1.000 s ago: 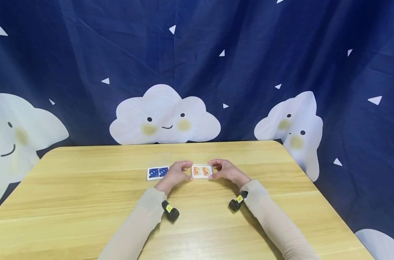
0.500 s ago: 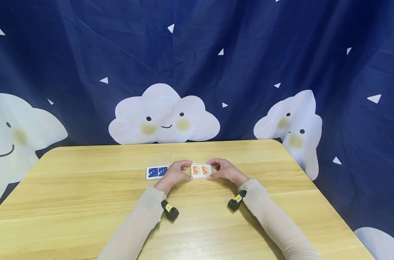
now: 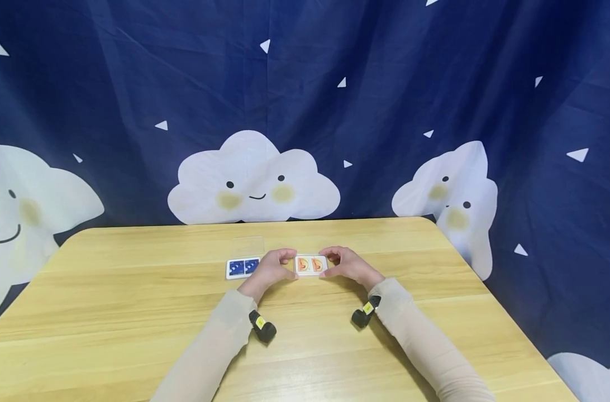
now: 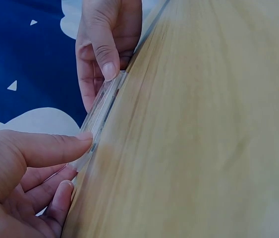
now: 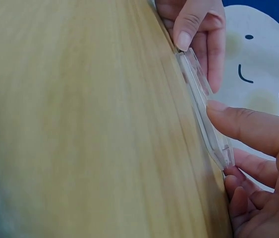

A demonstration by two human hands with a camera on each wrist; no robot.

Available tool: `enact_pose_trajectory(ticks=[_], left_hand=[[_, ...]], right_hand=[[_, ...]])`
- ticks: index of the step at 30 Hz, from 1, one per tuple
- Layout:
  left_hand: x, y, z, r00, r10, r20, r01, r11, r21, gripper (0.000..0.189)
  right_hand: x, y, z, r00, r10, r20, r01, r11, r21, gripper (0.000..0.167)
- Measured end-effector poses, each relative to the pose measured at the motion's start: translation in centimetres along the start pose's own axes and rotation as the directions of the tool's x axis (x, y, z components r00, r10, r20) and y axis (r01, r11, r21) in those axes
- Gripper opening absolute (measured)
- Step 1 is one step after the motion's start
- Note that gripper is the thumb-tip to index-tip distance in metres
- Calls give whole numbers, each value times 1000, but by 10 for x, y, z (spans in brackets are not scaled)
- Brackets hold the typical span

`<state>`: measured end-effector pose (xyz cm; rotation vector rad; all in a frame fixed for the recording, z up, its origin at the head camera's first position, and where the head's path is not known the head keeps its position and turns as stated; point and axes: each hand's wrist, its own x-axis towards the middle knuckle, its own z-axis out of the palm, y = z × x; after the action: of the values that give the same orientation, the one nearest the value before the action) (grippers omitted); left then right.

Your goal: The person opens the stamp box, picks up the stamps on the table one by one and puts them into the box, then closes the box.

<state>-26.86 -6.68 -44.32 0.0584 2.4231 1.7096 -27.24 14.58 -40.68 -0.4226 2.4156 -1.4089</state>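
Observation:
A flat, clear plastic case (image 3: 311,264) with two orange-and-white printed cards showing lies low at the wooden tabletop between both hands. My left hand (image 3: 271,269) pinches its left end between thumb and fingers. At the opposite end, my right hand (image 3: 352,265) holds it the same way. Seen edge-on in the left wrist view, the clear case (image 4: 98,116) has the left thumb (image 4: 60,148) on its near side. The right wrist view shows the right thumb (image 5: 243,124) against the side of the case (image 5: 198,94), with fingers at its end.
Left of my left hand sits a white-edged case (image 3: 243,268) with two dark blue cards, partly behind the hand. A transparent lid (image 3: 248,244) lies just behind it. Past the table's (image 3: 134,335) back edge hangs a dark blue cloud-print curtain (image 3: 305,100).

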Motion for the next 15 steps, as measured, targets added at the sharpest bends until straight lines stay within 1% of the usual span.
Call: enact_pose_trajectory(ticks=[3,10,15], left_hand=[[0,-1,0,1000,0,0,0,1000,3,62],[1,-1,0,1000,-6,6,6,1000,8,60],[1,-1,0,1000,-20,1,20,1000,18,58]], right_hand=[[2,3,0,1000,0,1,0,1000,0,55],[18,31,1,1000,7,-30,-7,1000,-1,58],[20,34,1,999,-4,-34,4,1000,-22,57]])
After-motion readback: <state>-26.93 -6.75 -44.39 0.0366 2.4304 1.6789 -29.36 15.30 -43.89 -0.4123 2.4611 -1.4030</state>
